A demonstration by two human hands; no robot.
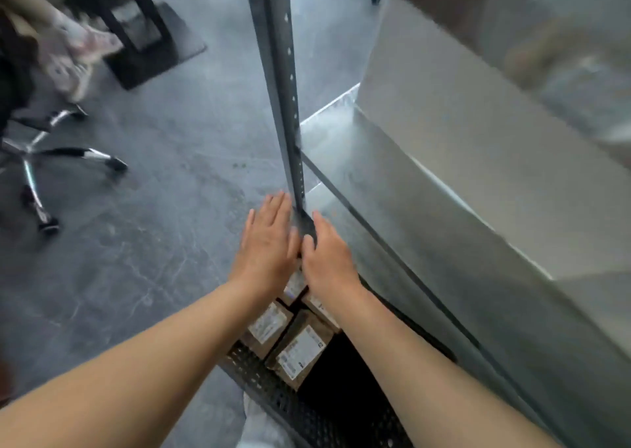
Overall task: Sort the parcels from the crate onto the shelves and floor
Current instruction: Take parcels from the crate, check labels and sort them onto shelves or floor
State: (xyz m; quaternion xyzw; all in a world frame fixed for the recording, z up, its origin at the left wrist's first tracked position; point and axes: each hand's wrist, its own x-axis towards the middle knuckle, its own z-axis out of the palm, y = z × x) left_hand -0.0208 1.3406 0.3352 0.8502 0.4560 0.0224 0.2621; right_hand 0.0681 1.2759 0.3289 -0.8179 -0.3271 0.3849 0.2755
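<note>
Two bare hands held side by side, palms down: left hand [268,239] flat with straight, closed fingers, right hand [327,259] likewise outstretched, gripping nothing. Directly beneath, toward 6 o'clock, brown cardboard parcels [300,348], boxy and white-labelled, packed close in a black perforated crate [273,389]. At 12 o'clock from the fingertips, a grey metal upright [283,72] punched with holes. From 1 to 4 o'clock, dull, smooth sheet-metal shelves [358,160]. At 9 o'clock, mottled grey concrete floor [153,225]; at 10, a chrome star-shaped chair base [34,154] on black castors.
</note>
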